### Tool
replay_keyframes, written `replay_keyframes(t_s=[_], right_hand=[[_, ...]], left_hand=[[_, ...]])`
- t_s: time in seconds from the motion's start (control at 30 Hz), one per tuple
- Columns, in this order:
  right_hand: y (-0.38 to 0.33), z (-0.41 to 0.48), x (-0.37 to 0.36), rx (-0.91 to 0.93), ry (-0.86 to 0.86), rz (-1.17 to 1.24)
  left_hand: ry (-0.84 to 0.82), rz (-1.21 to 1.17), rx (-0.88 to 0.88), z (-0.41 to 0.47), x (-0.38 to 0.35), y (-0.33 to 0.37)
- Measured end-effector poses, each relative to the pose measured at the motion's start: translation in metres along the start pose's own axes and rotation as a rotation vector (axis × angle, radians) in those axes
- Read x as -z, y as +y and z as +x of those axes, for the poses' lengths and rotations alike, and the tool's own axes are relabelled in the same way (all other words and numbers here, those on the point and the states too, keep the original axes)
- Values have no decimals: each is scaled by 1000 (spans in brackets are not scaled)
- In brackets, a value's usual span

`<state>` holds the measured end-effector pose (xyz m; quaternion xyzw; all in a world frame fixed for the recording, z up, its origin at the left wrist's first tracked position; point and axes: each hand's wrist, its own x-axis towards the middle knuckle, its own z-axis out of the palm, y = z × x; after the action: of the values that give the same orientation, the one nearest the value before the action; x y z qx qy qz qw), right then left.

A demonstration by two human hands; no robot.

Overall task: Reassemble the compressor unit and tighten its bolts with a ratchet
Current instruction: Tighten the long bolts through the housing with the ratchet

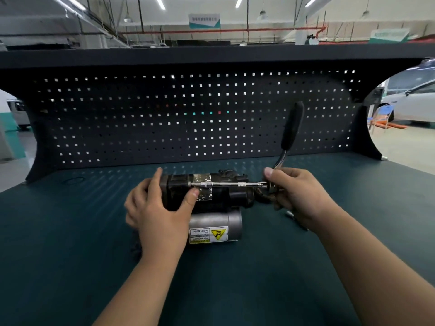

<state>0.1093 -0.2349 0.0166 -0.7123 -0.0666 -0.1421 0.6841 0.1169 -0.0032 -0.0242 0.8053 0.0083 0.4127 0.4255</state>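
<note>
Left hand fingers curled round compressor end, right hand fingers gripping ratchet head beside it

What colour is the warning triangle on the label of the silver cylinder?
Yellow with a black symbol; the warning triangle shows best in the head view.

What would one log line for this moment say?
left hand grips compressor | right hand holds ratchet | extension bar lies across compressor
</note>
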Motion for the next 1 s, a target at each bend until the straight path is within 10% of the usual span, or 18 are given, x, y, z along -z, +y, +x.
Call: replay_keyframes(t_s=[0.27,0.47,1.0], right_hand=[[10,1,-3,26,-115,223],[23,1,12,235,-41,-52],[-6,-5,-11,-26,74,39]], left_hand=[[3,-19,-8,1,0,-2],[-5,-38,-12,0,1,-4],[-26,-55,1,-1,1,-3]])
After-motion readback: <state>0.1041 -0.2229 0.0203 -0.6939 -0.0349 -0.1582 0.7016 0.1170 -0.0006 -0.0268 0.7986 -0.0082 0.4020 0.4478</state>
